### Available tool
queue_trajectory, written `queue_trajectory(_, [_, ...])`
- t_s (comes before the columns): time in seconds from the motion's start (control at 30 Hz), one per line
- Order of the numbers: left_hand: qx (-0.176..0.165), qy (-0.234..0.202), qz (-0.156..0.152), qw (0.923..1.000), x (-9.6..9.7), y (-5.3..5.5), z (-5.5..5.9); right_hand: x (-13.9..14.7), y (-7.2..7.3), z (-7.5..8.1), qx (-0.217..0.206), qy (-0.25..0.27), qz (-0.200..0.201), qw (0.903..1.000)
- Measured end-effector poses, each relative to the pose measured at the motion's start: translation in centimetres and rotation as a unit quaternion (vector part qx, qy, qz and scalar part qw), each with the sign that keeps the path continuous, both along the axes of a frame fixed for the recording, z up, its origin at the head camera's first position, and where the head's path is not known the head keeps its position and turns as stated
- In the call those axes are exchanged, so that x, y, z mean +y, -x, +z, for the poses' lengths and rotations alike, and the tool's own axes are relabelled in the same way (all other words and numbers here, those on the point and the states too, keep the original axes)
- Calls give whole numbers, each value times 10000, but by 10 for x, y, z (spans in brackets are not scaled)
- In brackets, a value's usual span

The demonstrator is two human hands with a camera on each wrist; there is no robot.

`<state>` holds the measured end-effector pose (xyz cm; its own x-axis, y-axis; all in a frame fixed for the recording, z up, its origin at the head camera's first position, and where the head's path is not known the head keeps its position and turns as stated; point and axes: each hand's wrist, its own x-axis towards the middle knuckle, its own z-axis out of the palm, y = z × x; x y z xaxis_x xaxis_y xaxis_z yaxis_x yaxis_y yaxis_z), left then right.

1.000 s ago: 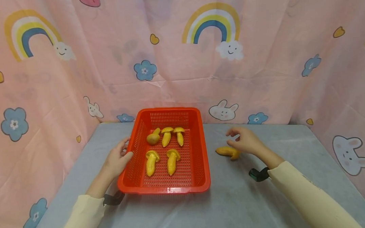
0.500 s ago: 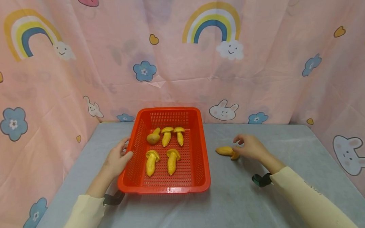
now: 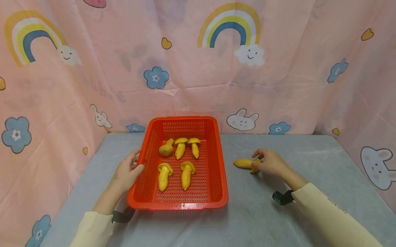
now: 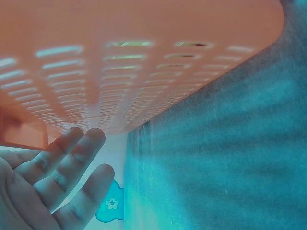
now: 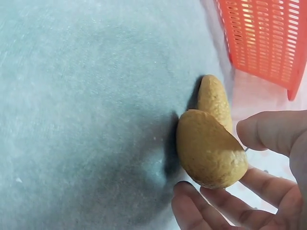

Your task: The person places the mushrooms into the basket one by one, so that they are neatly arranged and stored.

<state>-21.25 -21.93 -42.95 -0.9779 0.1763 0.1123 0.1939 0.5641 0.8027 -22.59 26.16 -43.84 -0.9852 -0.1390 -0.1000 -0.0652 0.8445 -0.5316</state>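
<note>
A yellow-brown mushroom (image 3: pixel 243 164) lies on the grey table right of the red basket (image 3: pixel 178 205). My right hand (image 3: pixel 269 162) is at its cap, pinching it between thumb and fingers. In the right wrist view the rounded mushroom cap (image 5: pixel 208 151) faces the camera, with the thumb (image 5: pixel 271 129) on one side and fingers below. My left hand (image 3: pixel 124 174) rests against the basket's left side, thumb at the rim. The left wrist view shows loosely extended fingers (image 4: pixel 62 179) beside the slotted wall. Several similar mushrooms (image 3: pixel 186 175) lie inside the basket.
The grey table (image 3: pixel 255 224) extends in front of the basket and to both sides. A pink patterned cloth (image 3: pixel 190 98) hangs behind and beside it. Dark wrist devices (image 3: pixel 282 198) sit below the sleeves.
My right hand has come down from above the mushroom and shifted slightly right to its cap. The left hand, basket and mushrooms inside have stayed put.
</note>
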Motion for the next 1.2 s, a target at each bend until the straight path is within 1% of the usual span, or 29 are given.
queue_trajectory(0.2, [8,-9,1,10000,0,-1,0,1,0,-4,58,65,61,9999])
queue_trajectory(0.43, [-34,-16,5,10000,0,-1,1,2,0,-6,218,148,125,9996])
queue_trajectory(0.63, [-6,17,3,10000,0,0,0,2,1,-4,271,233,33,9994])
queue_trajectory(0.9, [-11,8,-27,10000,0,-1,1,1,2,6,438,355,-5,9984])
queue_trajectory(1.07, [-45,-22,-32,10000,1,-2,2,-2,3,16,647,426,-58,9970])
queue_trajectory(1.2, [-37,-33,-57,10000,1,-1,1,-5,4,27,793,535,-104,9954])
